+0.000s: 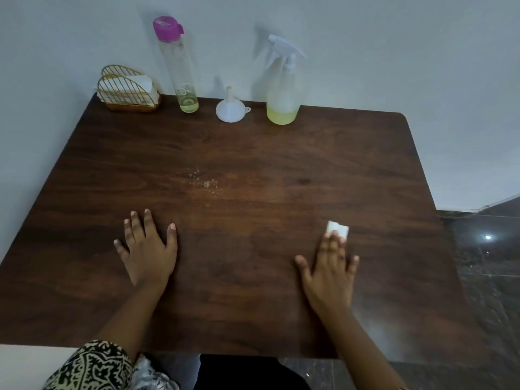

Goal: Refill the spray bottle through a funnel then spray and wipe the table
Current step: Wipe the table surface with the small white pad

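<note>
- Tissue point(337, 229), a small folded white pad, lies flat on the worktop point(253, 153) under the fingertips of the right hand point(329, 273); only its far end shows past the fingers.
- That grip is not a pinch: the right hand is spread, palm down, its middle fingers pressing the pad to the wood, thumb and little finger splayed out to either side.
- Left hand point(149, 250) rests flat and spread on the worktop well apart from the right, holding nothing; a patterned sleeve point(92, 367) covers the arm near the bottom edge.
- Droplets point(204, 181) sit on the dark wood beyond and between the two hands, a small scatter of wet specks.
- Spray bottle point(282, 88) stands upright at the far edge against the wall, clear with a white trigger head; pale yellow liquid fills only its lowest part. Its long axis is vertical and the nozzle points to the right.
- Funnel point(230, 106), white, sits just left of the spray bottle, wide mouth down on the wood and spout pointing up.
- Refill bottle point(177, 66), tall, slim and clear with a pink cap, stands left of the funnel with a little yellow liquid at the bottom.
- Napkin holder point(126, 90), gold wire with white napkins, occupies the far left corner.
</note>
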The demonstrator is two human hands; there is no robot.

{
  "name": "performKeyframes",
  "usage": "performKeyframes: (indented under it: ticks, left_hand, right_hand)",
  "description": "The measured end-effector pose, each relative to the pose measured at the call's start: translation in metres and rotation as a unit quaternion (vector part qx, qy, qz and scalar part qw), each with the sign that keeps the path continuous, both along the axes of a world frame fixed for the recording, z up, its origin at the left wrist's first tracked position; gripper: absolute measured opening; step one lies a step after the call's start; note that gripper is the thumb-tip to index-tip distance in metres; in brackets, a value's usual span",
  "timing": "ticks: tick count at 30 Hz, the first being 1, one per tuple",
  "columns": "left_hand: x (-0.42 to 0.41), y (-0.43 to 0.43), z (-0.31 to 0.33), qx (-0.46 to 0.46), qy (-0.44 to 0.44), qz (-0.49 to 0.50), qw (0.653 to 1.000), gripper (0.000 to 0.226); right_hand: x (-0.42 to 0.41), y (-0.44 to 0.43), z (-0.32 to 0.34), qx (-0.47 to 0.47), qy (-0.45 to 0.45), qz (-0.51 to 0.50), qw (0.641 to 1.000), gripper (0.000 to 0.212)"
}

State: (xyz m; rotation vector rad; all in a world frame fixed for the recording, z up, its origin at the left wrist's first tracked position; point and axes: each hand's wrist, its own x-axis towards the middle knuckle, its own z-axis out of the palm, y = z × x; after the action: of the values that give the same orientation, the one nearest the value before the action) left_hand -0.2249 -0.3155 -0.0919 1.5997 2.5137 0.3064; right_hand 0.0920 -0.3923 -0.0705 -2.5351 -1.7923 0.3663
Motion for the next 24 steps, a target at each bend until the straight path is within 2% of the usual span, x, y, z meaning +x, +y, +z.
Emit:
performKeyframes:
  ticks: [3, 6, 9, 12, 15, 18, 24]
  left_hand:
    - [0.0, 0.0, 0.001, -0.005, 0.0, -0.001, 1.0, 0.066]
    - [-0.001, 0.0, 0.002, -0.013, 0.002, -0.002, 1.0, 0.066]
    - [-0.001, 0.0, 0.003, -0.016, 0.003, -0.001, 1.0, 0.067]
    - [-0.002, 0.001, 0.003, -0.022, -0.001, 0.001, 1.0, 0.067]
    - [-0.002, 0.001, 0.003, -0.016, 0.003, 0.001, 1.0, 0.067]
    - [-0.002, 0.001, 0.003, -0.013, -0.003, 0.001, 1.0, 0.067]
    - [-0.025, 0.021, 0.004, -0.003, 0.001, -0.02, 1.0, 0.063]
  right_hand:
    - [-0.075, -0.01, 0.002, 0.002, 0.056, 0.107, 0.993, 0.088]
    - [-0.097, -0.017, 0.003, 0.019, 0.043, 0.17, 0.984, 0.082]
    - [-0.061, 0.003, -0.002, 0.033, 0.001, 0.091, 0.995, 0.087]
    - [-0.054, 0.054, -0.003, -0.008, 0.009, 0.022, 1.0, 0.091]
    - [-0.112, 0.091, -0.002, 0.001, 0.037, 0.079, 0.996, 0.09]
    - [-0.149, 0.092, -0.008, -0.003, 0.058, 0.136, 0.989, 0.091]
    - [-0.089, 0.138, -0.011, 0.015, 0.017, -0.004, 1.0, 0.085]
